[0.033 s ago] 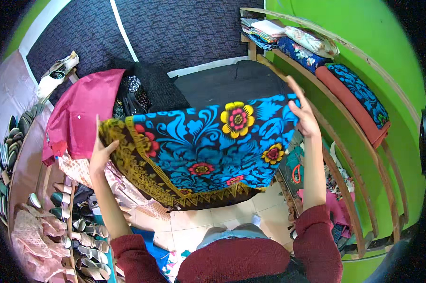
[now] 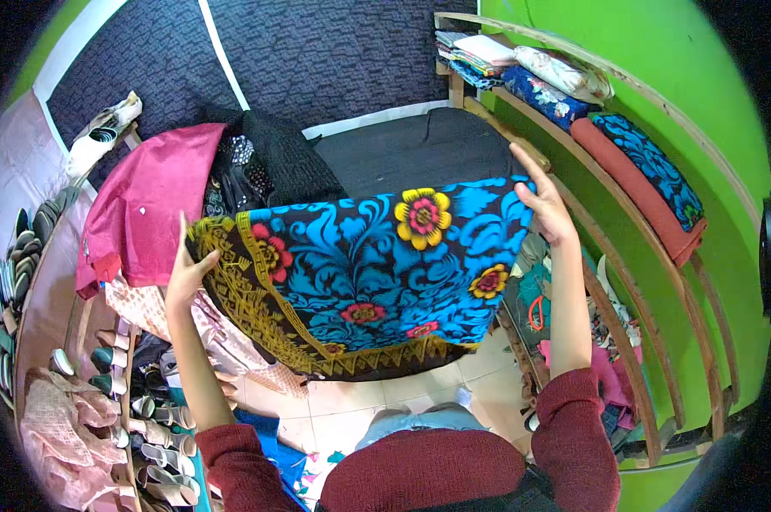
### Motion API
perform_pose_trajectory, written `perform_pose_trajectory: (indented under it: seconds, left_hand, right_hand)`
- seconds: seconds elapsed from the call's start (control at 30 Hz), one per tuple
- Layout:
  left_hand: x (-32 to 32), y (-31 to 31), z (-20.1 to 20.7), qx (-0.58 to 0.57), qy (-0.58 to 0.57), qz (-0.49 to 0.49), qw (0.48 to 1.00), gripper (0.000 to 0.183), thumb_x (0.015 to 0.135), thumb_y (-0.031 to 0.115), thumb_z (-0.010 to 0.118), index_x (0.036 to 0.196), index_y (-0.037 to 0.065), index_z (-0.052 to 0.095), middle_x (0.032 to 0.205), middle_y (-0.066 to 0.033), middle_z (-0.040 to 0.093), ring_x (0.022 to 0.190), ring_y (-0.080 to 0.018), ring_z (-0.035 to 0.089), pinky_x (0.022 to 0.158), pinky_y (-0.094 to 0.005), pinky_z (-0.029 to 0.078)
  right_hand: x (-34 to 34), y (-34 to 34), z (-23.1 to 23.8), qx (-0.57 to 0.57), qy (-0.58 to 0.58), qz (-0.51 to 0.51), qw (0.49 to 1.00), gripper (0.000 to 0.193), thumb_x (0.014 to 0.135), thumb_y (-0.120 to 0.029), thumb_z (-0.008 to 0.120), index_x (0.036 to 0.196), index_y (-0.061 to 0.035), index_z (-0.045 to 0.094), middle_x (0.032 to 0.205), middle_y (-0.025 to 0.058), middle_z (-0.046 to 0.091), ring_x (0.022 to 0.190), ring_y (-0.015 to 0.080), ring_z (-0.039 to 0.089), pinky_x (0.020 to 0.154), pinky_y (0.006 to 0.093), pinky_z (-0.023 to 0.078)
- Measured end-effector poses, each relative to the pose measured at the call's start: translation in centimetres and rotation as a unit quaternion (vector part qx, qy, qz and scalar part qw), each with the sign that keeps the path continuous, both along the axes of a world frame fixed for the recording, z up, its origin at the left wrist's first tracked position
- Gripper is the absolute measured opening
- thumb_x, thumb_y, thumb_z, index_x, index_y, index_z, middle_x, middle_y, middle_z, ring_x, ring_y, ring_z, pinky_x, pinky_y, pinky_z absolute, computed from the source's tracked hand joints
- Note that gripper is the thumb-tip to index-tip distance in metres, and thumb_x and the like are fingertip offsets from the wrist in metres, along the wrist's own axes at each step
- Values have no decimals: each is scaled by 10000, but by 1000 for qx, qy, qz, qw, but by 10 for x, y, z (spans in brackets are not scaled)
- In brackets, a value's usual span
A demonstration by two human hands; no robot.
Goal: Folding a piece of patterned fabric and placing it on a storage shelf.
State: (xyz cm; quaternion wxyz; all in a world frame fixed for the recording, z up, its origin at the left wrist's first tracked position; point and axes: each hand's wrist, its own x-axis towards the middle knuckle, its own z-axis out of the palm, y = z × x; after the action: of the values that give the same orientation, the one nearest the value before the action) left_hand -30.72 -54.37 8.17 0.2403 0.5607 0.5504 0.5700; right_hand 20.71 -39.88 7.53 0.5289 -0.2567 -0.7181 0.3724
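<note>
Stretched out in front of me is a patterned cloth (image 2: pixel 377 269), black with blue scrolls, red and yellow flowers and a gold border. My left hand (image 2: pixel 189 266) grips its left edge, the thumb on the near side and the fingers partly hidden. At the upper right corner my right hand (image 2: pixel 546 203) holds it between thumb and palm, several fingers stretched upward. The cloth's upper edge runs nearly straight between both hands, while its lower part hangs in a curve above the tiled floor. Behind it lies a flat black surface (image 2: pixel 402 154).
A pink cloth (image 2: pixel 155 196) and a black knitted cloth (image 2: pixel 296 158) lie left of the black surface. Wooden rails on the right carry a folded blue floral cloth (image 2: pixel 543 96) and a rust-coloured one (image 2: pixel 628 179). Shoes (image 2: pixel 159 461) fill a rack at lower left.
My right hand has shifted slightly left and my left hand slightly right, so the cloth is a little less wide. Both still hold it.
</note>
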Motion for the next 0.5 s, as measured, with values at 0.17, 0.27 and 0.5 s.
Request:
perform_pose_trajectory:
  seconds: [0.17,0.27,0.5]
  left_hand:
    - [-3,16,-12,21,-111,-22,993,797,754,-42,576,1390,77,111,1192,-144,461,1054,-194,479,916,-282,366]
    - [-11,13,-13,87,-181,-133,970,734,761,-79,533,1380,77,169,1144,-125,517,1005,-185,523,897,-292,401]
    - [-52,38,-47,-30,167,-12,985,646,782,-44,544,1342,5,225,1296,-104,364,1143,-175,402,951,-266,330]
  right_hand:
    - [-7,-6,-10,-127,178,-7,976,668,764,-109,638,1338,-72,299,1380,107,295,1253,198,303,1031,310,214]
    - [-12,-17,-7,-54,168,63,982,761,743,-67,632,1375,-94,208,1421,80,208,1294,186,217,1049,311,167]
    - [-17,-8,-25,77,-152,-79,982,637,724,108,530,1309,-76,357,1343,112,370,1245,193,331,1016,294,255]
